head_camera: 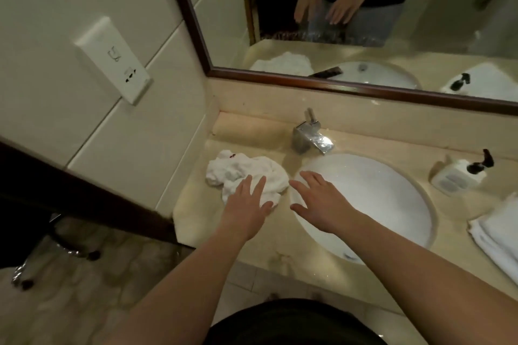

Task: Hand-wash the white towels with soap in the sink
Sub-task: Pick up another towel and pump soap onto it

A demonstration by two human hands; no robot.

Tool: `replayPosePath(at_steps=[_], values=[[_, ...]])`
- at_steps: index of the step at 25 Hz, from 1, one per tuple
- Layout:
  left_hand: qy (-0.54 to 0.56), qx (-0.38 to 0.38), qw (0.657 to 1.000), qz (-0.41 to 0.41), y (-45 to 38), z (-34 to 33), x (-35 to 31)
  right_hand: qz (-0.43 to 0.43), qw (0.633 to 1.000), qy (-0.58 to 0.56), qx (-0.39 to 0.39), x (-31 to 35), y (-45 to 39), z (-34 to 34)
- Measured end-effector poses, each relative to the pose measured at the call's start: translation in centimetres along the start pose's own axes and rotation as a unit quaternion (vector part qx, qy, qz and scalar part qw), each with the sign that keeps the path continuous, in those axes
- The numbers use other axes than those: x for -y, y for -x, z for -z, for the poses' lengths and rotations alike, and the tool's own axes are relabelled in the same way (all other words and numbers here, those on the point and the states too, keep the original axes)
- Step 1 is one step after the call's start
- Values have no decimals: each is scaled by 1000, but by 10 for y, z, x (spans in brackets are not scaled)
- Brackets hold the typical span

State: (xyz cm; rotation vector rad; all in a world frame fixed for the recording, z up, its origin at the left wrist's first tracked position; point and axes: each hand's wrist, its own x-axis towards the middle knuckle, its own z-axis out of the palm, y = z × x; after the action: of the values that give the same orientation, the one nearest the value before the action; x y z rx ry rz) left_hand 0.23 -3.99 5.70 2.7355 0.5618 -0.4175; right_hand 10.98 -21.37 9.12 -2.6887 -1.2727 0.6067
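Note:
A crumpled white towel (238, 172) with a small red mark lies on the beige counter, left of the oval white sink (386, 199). My left hand (248, 204) is stretched out flat over the towel's near edge, fingers straight. Beside it, my right hand (319, 202) hovers open over the sink's left rim, fingers spread, holding nothing. A white soap pump bottle (457, 175) with a black nozzle lies on the counter right of the sink. Folded white towels (496, 232) are stacked at the right edge of the view.
A chrome faucet (309, 136) stands behind the sink. A framed mirror (364, 22) covers the wall above the beige counter (252, 131). A wall socket plate (113, 60) hangs on the tiled wall at left. The counter's left end (182, 213) drops to the floor.

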Motion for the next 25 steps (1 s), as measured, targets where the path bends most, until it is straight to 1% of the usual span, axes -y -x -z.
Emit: replayPosePath(at_steps=[2,5,11,14,16,19,21,25], values=[[0,4,999,41,5,-4,11,17,1000,-11,16,0,-10,-4],[30,-11,995,94,6,-6,17,31,998,-12,44,-7,-29,-7],[72,6,989,127,-8,-16,36,2,995,-51,81,-10,-70,-13],[77,23,990,117,-27,-19,61,-16,994,-64,91,-6,-93,-21],[80,38,991,103,-45,-20,79,-43,991,-80,94,-3,-108,-30],[104,51,989,89,-76,-26,104,-86,984,-95,122,3,-132,-48],[130,40,988,77,-93,-29,117,-107,980,-96,137,5,-149,-60],[121,12,992,25,-132,-34,132,-172,971,-127,111,8,-183,-80]])
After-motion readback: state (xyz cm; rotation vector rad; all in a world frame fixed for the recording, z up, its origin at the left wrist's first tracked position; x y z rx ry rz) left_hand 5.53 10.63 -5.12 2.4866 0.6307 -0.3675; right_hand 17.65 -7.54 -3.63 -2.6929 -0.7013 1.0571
